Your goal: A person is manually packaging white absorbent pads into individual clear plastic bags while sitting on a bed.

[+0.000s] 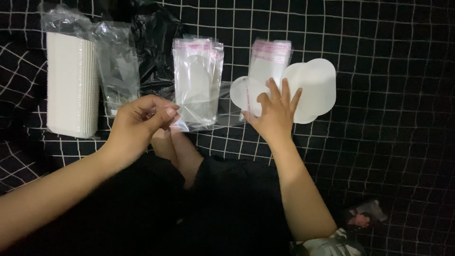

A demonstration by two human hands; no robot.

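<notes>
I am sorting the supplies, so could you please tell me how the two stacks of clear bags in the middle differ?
The stack of clear bags near the left hand is wider and sits closer to the person; the left hand pinches its lower corner. The stack by the white pads is narrower, lies farther back, and is partly covered by the white round pads that the right hand touches. Both have pinkish strips on top.

Glossy clear plastic sleeves (196, 83), matt white pads (310, 87) and a ribbed white stack (71, 85) lie on checked cloth (388, 142).

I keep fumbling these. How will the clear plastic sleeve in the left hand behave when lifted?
Probably floppy: the clear plastic sleeve bends where the left hand pinches its corner. Likely very light, being thin film. Its glossy surface suggests it slips easily.
</notes>
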